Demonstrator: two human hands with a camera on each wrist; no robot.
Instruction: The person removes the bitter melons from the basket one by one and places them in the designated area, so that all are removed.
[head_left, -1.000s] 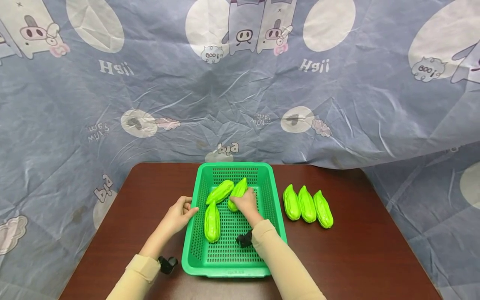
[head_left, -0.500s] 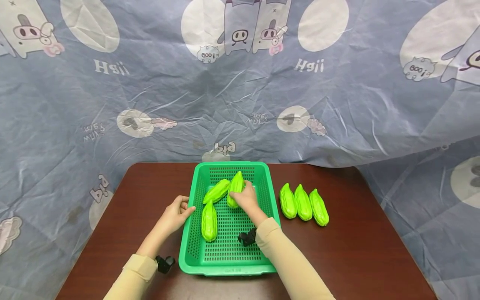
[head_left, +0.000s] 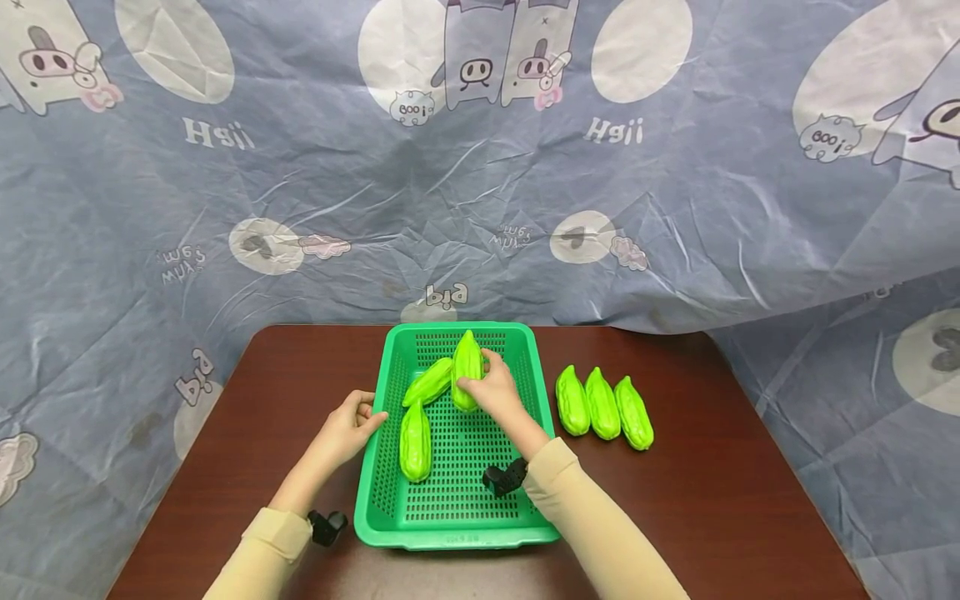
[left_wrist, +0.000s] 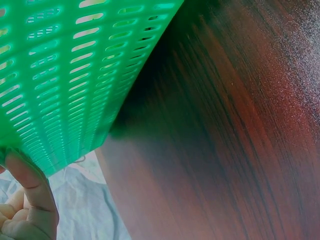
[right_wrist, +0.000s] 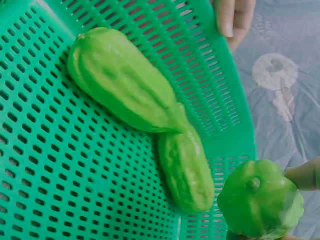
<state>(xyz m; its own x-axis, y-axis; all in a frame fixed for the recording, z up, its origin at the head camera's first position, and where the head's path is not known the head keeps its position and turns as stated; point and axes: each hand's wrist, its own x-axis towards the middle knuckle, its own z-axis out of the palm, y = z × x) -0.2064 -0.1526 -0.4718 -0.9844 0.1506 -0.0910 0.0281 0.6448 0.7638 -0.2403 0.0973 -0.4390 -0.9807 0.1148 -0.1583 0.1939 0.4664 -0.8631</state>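
Observation:
My right hand [head_left: 497,387] grips a bright green bitter gourd [head_left: 467,375] between thumb and fingers, its pointed end away from me, over the far half of the green plastic basket [head_left: 457,540]. The right wrist view shows the blunt end of this held gourd [right_wrist: 260,197] close up. On the basket floor lie a second bitter gourd [head_left: 416,446], lengthwise at the left, and a third gourd [head_left: 429,383], slanted behind it; their ends meet. My left hand [head_left: 348,429] holds the basket's left rim, thumb over it and fingers outside against the wall [left_wrist: 75,75].
Three more bitter gourds [head_left: 602,404] lie side by side on the dark wooden table [head_left: 712,508], right of the basket. A grey-blue patterned cloth [head_left: 420,183] hangs behind the table. Small black wrist cameras [head_left: 327,527] sit at both cuffs.
The right hand has raised its bitter gourd and moved it a little farther back and left. The left hand stays at the rim. The head view has shifted slightly.

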